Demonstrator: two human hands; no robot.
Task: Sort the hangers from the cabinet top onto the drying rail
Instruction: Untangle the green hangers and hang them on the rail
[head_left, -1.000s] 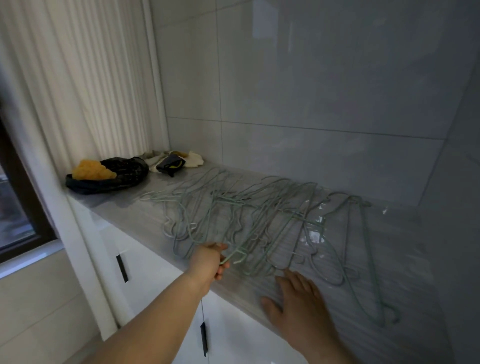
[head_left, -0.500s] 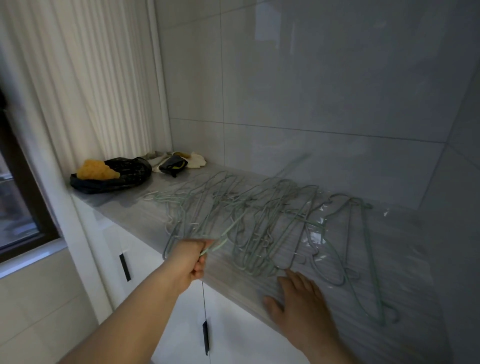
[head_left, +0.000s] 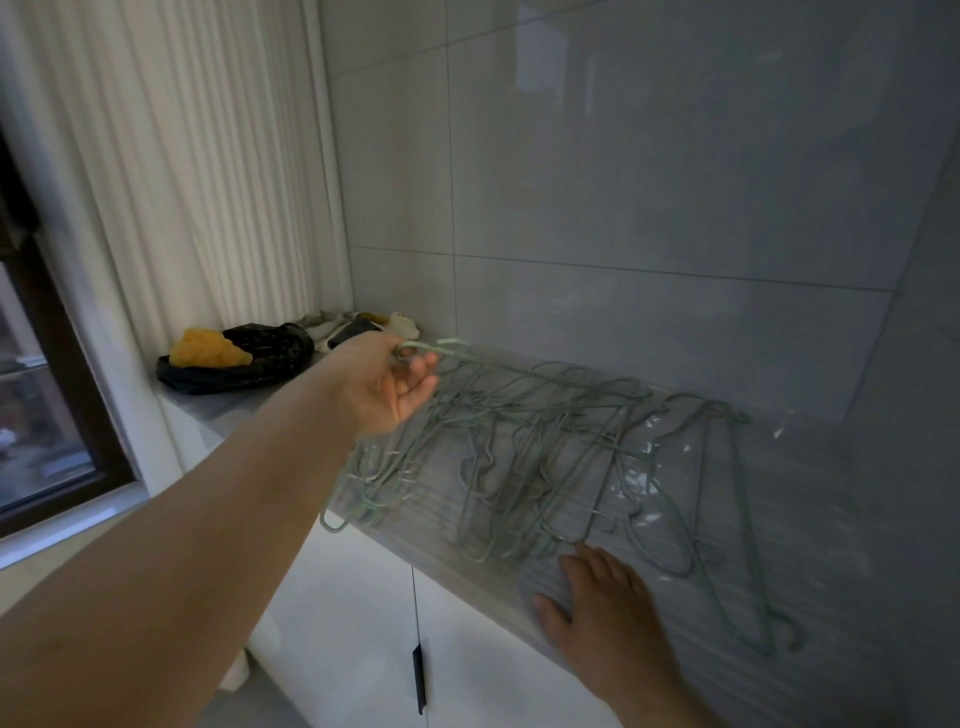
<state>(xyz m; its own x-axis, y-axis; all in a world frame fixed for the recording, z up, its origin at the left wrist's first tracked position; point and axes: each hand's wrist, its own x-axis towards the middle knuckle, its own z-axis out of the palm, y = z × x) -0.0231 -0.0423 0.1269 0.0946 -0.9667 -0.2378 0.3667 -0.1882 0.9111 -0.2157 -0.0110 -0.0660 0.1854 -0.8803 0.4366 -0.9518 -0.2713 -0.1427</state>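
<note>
Since a second ago my left hand (head_left: 387, 387) has risen off the front edge of the desk (head_left: 810, 519) and swung back and left, so it now hangs in the air above the left end of the pile. Its thumb and fingers pinch the hook of one hanger (head_left: 447, 343), palm turned toward me, the other fingers loosely spread. The wire trails from that grip down to the right into the tangle.

My right hand (head_left: 602, 597) has stayed where it was: flat on the desk near the front edge, fingers straight, holding nothing, fingertips just short of the nearest wires.

The rest of the hangers (head_left: 545, 457) lie in a green heap across the middle of the desk, overlapping so I cannot tell how many. A few at the left poke over the front edge, above the white doors (head_left: 353, 623). One lies somewhat apart at the right, its hook near the front.

At the far left end sits a black bag (head_left: 275, 358) with a yellow lump (head_left: 208, 351) on it, and crumpled cloths (head_left: 332, 325) behind. A pale curtain (head_left: 182, 182) hangs beside the window (head_left: 41, 415); a tiled wall (head_left: 623, 182) backs the desk.
</note>
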